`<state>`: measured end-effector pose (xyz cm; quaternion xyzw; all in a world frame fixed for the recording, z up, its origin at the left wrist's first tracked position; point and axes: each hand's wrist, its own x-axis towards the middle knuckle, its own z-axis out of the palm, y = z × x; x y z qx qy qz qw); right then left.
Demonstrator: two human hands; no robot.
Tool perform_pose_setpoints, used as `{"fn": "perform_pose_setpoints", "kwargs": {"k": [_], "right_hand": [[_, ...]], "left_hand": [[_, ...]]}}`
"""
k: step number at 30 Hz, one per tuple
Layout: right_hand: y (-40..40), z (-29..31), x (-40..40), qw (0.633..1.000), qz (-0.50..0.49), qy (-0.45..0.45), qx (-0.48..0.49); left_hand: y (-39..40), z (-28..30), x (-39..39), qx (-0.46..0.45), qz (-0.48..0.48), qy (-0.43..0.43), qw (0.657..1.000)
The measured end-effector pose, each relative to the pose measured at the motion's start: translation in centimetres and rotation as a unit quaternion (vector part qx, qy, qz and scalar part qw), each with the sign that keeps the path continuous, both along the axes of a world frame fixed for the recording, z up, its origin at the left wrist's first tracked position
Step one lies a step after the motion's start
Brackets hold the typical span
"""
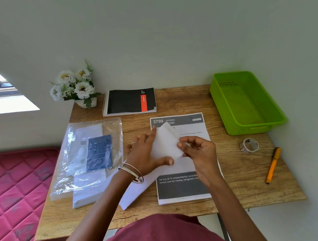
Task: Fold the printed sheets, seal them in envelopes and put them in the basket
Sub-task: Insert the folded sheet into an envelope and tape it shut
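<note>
Your wooden table [181,99] carries everything, pushed against a pale wall. At its far right corner the green basket [248,124] sits with nothing visible in it. On the left lies a clear plastic packet [94,158] of envelopes with a blue label, and behind it a black spiral notebook [130,101] beside a pot of white flowers [74,85]. In the middle, the printed sheets [184,188] lie flat, headed "3799 KITCHEN". Over them you hold a white envelope [164,143], tilted, its far end raised towards the heading. Your left hand [146,155] lies along the envelope's left edge, fingers extended, thumb pressed on its lower part. Your right hand [199,151] pinches its right edge between curled fingers and thumb. Right of the sheets a tape roll [249,146] and an orange pen [273,165] rest apart.
</note>
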<state>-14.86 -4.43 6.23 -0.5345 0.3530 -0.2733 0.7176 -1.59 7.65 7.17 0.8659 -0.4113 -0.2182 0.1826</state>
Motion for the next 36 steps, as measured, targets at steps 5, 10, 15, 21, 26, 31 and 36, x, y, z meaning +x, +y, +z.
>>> {"fn": "perform_pose_setpoints", "kwargs": {"k": [5,10,15,21,26,31,36], "right_hand": [[-0.5,0.7,0.0,0.997,0.058,0.003,-0.051],[-0.7,1.8,0.4,0.995,0.059,-0.022,-0.083],[-0.5,3.1,0.5,0.997,0.060,-0.056,0.007],[1.3,2.9,0.0,0.961,0.275,0.024,-0.008],[0.4,3.3,-0.3,0.988,0.134,0.028,-0.067],[-2.3,3.7,-1.0,0.917,0.019,0.098,-0.386],[-4.5,1.5,-1.8,0.739,-0.128,0.215,-0.626]], "left_hand": [[-1.1,1.9,0.6,-0.211,0.158,0.138,0.955],[-2.7,3.8,0.9,-0.260,0.186,0.166,0.933],[-3.3,5.1,1.6,-0.337,0.254,0.203,0.884],[-3.4,7.2,3.9,-0.458,0.347,0.230,0.785],[-2.8,8.0,5.8,-0.502,0.384,0.308,0.711],[-1.6,7.4,5.9,-0.466,0.342,0.272,0.769],[-0.2,4.4,5.6,-0.324,0.288,0.319,0.843]]}}
